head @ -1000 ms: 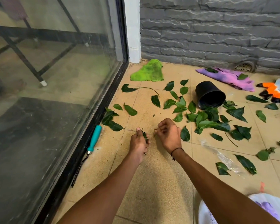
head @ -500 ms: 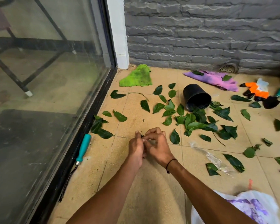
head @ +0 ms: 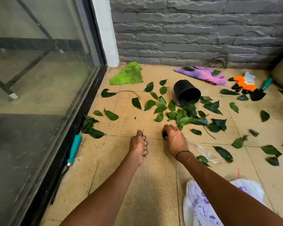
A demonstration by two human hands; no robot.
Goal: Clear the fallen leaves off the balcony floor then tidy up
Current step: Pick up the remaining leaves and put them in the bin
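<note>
On the tiled floor (head: pixel 137 185), both hands grip light, limp leaves: left hand (head: pixel 138 146) holds several, right hand (head: pixel 174 141) closes on one (best pinched by stems).

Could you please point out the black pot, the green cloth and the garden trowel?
black pot (head: pixel 185 88): head view, on its side wall.
green cloth (head: pixel 127 75): head view, middle of the cloth.
garden trowel (head: pixel 258 94): head view, on its dark blade.
</note>
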